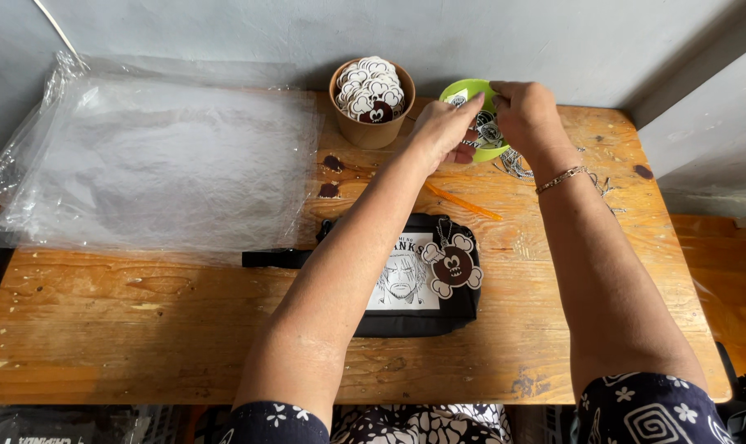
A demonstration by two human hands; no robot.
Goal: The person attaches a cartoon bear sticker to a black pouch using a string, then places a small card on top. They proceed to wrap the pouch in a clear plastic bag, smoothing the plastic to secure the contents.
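Both hands meet over a green bowl [465, 89] of small metal chains at the table's one o'clock. The left hand [443, 127] pinches its fingers narrow at the bowl's rim; what it grips cannot be told. The right hand [525, 111], with a bracelet [562, 178] on its wrist, curls its fingers over the bowl, their hold hidden. A brown cup [373, 123] of bear-shaped tags stands at twelve o'clock, a black pouch [418, 325] with one tag lies at centre, and clear plastic bags [151, 164] lie at ten o'clock on the wooden table [143, 329].
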